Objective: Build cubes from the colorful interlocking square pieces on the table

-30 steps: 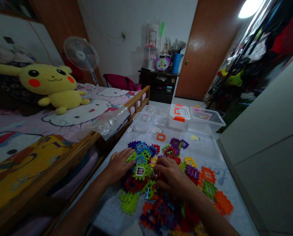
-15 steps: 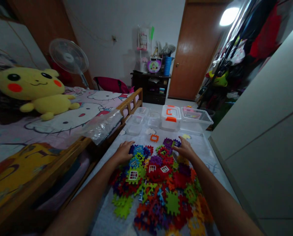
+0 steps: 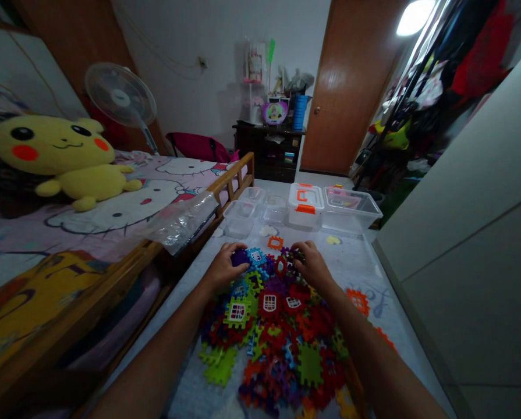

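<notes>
A heap of toothed plastic building pieces (image 3: pixel 277 285) in red, green, purple, blue and orange lies in front of me, some with white window grids. At the far left of the heap, my left hand (image 3: pixel 222 269) has its thumb and fingers around a dark blue piece (image 3: pixel 240 258). A light blue window piece (image 3: pixel 256 256) lies just right of it. Across from it, my right hand (image 3: pixel 313 266) has its fingers curled against purple pieces (image 3: pixel 290 256) at the heap's far right edge. Its fingertips partly hide them.
Clear plastic boxes (image 3: pixel 239 220) stand behind the heap, with an orange-latched lidded box (image 3: pixel 305 208) and an open bin (image 3: pixel 351 210). An orange frame piece (image 3: pixel 275 242) lies beyond the heap; an orange piece (image 3: pixel 358 301) lies right. A wooden bed rail (image 3: pixel 155 256) runs along the left.
My hands have drawn inward on the far part of the heap, pushing pieces closer together. My right hand has moved left, leaving orange pieces exposed outside my right forearm.
</notes>
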`<state>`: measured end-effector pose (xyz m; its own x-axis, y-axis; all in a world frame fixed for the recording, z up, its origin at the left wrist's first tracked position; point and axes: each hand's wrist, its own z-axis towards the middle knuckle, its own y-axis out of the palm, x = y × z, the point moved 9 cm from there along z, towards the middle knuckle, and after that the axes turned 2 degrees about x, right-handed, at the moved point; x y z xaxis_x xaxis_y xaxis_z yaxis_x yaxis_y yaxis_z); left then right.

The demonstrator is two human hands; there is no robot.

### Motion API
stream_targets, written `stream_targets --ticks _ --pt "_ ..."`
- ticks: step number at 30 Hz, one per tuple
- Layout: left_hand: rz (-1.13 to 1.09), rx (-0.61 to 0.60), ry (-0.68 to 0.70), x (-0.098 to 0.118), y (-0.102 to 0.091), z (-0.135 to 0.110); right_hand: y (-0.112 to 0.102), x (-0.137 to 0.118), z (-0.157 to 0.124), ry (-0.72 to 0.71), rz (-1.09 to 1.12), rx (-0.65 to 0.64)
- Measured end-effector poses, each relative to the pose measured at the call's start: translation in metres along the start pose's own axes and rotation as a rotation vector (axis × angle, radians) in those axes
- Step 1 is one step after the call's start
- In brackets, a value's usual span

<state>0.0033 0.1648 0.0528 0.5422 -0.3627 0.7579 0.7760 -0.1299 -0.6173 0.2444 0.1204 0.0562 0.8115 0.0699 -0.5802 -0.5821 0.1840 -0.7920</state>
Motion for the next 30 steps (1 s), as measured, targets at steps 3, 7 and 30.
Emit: stream_targets --ticks 3,7,30 --pt "-0.14 0.079 -0.032 0.004 -0.006 -0.005 -0.016 -0.033 -0.011 -0.155 0.119 0.126" --pt "-0.191 0.045 -0.028 0.011 0.0 -0.01 -0.009 -0.06 -0.024 -0.261 0.229 0.057" --pt "0.221 -0.701 0.876 0.179 0.11 -0.176 -0.04 0.008 -0.101 -0.114 0.155 -0.05"
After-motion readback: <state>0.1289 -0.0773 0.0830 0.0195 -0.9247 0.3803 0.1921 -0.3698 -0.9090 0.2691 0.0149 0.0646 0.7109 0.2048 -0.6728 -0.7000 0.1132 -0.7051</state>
